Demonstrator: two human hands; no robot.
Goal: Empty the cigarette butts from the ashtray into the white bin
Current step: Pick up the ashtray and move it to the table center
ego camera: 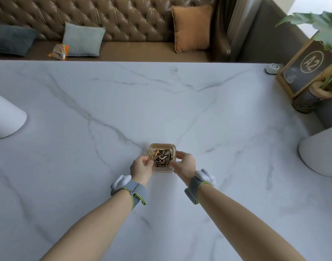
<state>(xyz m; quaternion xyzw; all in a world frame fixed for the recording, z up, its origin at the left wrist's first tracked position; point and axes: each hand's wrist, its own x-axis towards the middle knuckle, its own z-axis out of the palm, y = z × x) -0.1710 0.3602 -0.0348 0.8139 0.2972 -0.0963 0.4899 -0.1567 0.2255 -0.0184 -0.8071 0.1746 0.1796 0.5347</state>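
The ashtray (pixel 162 157), a square amber glass dish full of dark litter, sat on the marble surface (pixel 123 110) near the person. The left hand (pixel 141 165) gripped its left side, and the right hand (pixel 185 162) gripped its right side. White bins stood at the left edge (pixel 5 117) and right edge (pixel 321 153).
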